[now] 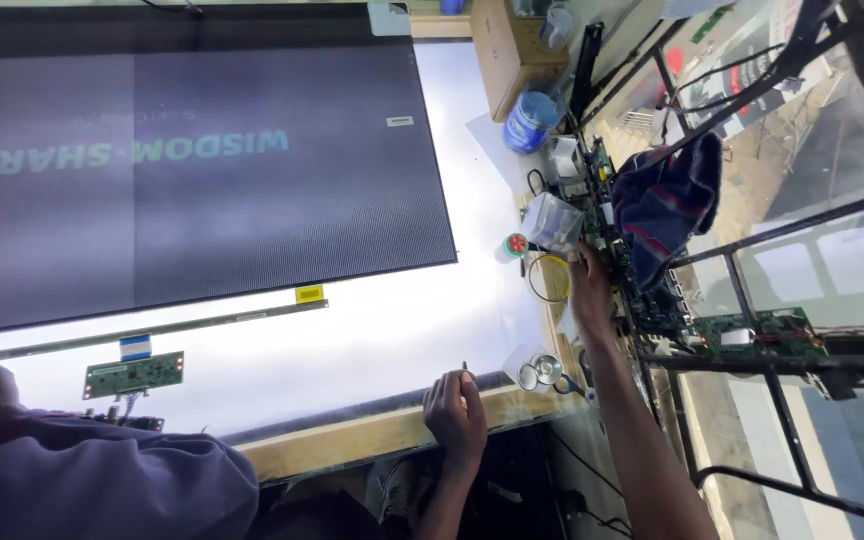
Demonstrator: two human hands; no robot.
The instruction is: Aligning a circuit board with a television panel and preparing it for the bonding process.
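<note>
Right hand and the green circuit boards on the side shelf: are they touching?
Touching. The head view shows the right hand resting on the edge of the green circuit boards, fingers overlapping them with no visible gap.

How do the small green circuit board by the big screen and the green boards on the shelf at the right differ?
The small circuit board lies alone on the lit white panel; the shelf boards sit crowded among wires. The small one joins a flat ribbon cable; the right hand reaches the shelf boards. Both are green.

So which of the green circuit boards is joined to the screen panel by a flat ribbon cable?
The small green board at lower left, hanging below the dark panel by a blue-ended ribbon; the others sit on the right-hand rack.
</note>
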